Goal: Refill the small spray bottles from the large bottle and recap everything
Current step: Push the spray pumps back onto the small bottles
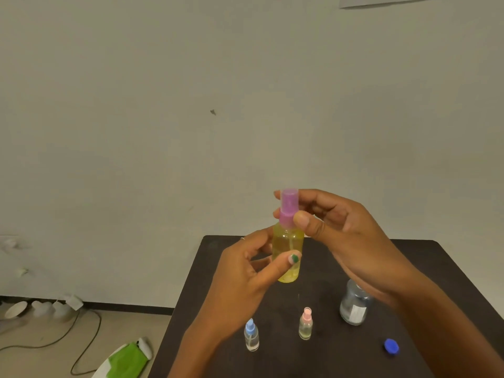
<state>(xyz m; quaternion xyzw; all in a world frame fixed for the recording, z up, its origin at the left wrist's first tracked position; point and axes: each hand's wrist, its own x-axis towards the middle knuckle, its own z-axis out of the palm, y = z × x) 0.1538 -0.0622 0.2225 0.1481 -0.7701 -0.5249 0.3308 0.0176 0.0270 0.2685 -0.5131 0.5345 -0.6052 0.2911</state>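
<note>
**Yellow bottle held up, purple top pinched**

I see the small translucent yellow plastic spray bottle [287,251] held upright in the air above the far part of the dark square table [441,257]. My left hand [246,271] wraps its body, thumb across the front and fingers curled behind. My right hand [335,222] pinches the translucent purple spray cap [287,208], thumb at the collar and fingertips behind it.

I judge this bottle light and fairly stiff, though thin plastic may give under a hard squeeze and push liquid out. The smooth wall could slip if wet, so the body is best held mid-height and the top turned by its collar, not the loose-looking overcap.

On the table stand a tiny clear bottle with a blue sprayer [251,335], a tiny clear bottle with a pink sprayer [306,324] and the large clear bottle with a white label [354,306], partly behind my right wrist. The large one looks uncapped; a blue screw cap [391,347] lies apart near the front right.
</note>
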